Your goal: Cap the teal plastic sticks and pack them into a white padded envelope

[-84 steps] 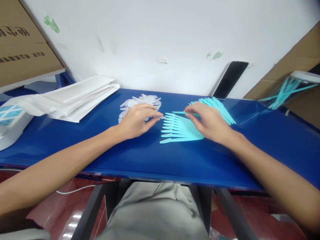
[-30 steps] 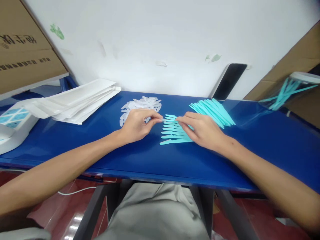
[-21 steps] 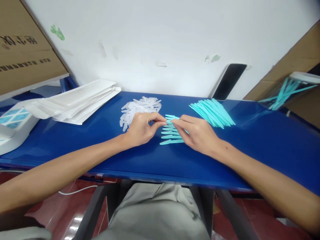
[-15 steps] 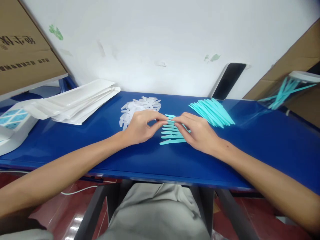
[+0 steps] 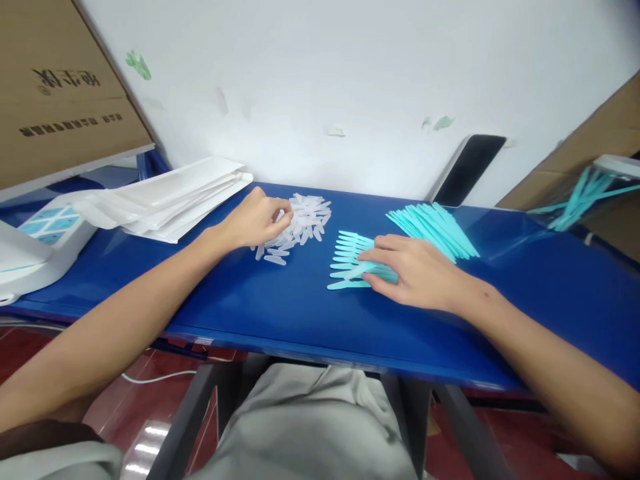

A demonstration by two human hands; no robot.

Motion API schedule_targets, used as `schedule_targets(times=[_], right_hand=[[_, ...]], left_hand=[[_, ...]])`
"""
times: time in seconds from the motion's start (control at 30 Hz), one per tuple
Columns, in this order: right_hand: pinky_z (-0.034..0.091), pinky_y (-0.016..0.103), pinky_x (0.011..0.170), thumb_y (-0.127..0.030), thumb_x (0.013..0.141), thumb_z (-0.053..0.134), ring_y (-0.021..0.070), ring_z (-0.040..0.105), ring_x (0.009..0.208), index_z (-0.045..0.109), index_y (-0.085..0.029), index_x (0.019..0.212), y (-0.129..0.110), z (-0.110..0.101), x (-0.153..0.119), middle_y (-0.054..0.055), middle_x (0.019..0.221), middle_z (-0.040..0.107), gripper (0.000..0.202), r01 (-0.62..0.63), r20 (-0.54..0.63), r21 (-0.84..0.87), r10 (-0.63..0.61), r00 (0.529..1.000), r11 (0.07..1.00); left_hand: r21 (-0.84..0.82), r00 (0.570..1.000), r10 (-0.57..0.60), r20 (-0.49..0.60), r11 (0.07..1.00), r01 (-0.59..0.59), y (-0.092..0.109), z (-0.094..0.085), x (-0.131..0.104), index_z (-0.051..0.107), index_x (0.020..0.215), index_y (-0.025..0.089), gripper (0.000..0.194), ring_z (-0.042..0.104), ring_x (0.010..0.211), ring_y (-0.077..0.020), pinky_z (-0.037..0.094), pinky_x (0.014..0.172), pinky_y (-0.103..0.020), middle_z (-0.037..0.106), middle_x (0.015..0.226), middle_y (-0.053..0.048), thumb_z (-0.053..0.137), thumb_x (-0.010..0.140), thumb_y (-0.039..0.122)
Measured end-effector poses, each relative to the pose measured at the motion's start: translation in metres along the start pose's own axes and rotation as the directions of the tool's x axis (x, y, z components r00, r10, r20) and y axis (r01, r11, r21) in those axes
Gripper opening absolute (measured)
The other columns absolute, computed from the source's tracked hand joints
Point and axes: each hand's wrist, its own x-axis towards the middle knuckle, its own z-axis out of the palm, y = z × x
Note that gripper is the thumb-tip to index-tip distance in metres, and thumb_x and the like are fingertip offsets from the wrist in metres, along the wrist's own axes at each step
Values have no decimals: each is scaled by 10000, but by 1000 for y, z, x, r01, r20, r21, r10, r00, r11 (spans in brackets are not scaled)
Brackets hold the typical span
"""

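Observation:
My left hand (image 5: 261,219) is at the left side of a pile of small translucent white caps (image 5: 310,217), thumb and fingertips drawn together. Whether a cap is between them is hidden. Between the thumb and fingers of my right hand (image 5: 400,270) is a slim turquoise eyebrow razor (image 5: 358,269), its tip pointing left. Under and beyond that hand lies a row of turquoise razors (image 5: 345,248), side by side, their far ends partly covered by my fingers. A heap of more turquoise razors (image 5: 433,228) lies behind my right hand.
White paper sleeves (image 5: 175,200) and a white device (image 5: 60,247) with blue panels stand left, below a cardboard box (image 5: 65,87). A phone (image 5: 473,170) leans on the wall. At right hangs a clear bag (image 5: 585,200) with turquoise sticks. The blue table's front edge (image 5: 310,353) is near my lap.
My hands were together over the razor row. The left has moved away left to the cap pile; the right has come down toward the near end of the row. The view has shifted slightly.

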Motion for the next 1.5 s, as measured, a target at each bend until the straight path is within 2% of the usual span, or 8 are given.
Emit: schedule_targets(times=[0.23,0.37,0.53,0.63,0.83,1.1,1.3,1.5], right_hand=[[348,304,642,-250,1017,492,167,580,706,702,-177,887,-10,2,1,68,901,667,258,159,67,-149,-151,986,976],[346,313,655,-267,1002,507,175,600,710,725,-177,932,-20,3,2,57,838,680,245,188,132,-83,-176,975,979],[301,310,591,-382,947,565,175,592,655,743,-172,1021,-25,-1,1,62,832,693,285,139,172,17,-140,975,990],[312,312,589,-435,946,565,187,597,670,735,-166,996,-24,-2,1,66,819,692,322,129,164,89,-142,976,988],[330,295,588,-250,952,533,161,587,665,684,-205,965,-14,-1,3,32,852,711,159,34,183,207,-73,980,978],[375,287,632,-290,998,566,168,590,696,635,-210,965,-4,-10,0,34,885,693,111,-40,239,272,-28,971,962],[375,374,830,-345,1012,566,215,589,822,649,-207,917,2,-9,0,52,865,696,187,17,97,241,-42,994,970],[426,360,802,-329,1005,565,183,624,696,681,-208,932,1,-5,-1,19,747,720,183,11,-74,269,9,997,963]], left_hand=[[-155,984,-54,170,985,81,-5,-30,-5,732,851,178,290,472,460,-98,359,534,-235,563,508,39,573,910,412],[-213,945,-100,313,962,172,-14,-43,-10,741,844,190,309,426,467,-97,325,490,-228,520,516,36,630,901,473],[-309,868,44,495,942,128,-16,-42,-10,776,880,233,262,439,479,-101,339,493,-230,528,553,38,707,853,485],[-309,871,102,480,949,59,-10,-36,-9,788,890,238,249,467,469,-104,349,492,-233,577,571,39,761,808,472],[-245,904,152,400,968,-54,10,-21,-7,780,863,226,269,515,490,-101,353,511,-218,600,591,31,693,898,478],[-305,904,242,353,943,-134,38,-5,-6,763,802,185,283,511,538,-95,377,556,-226,623,640,7,672,937,417],[-356,886,239,397,930,-92,46,-6,-7,771,886,204,125,583,631,-105,432,595,-208,648,754,6,709,884,313],[-315,922,237,307,939,-136,48,0,-10,720,866,199,91,634,772,-137,467,709,-232,700,941,-29,692,878,284]])
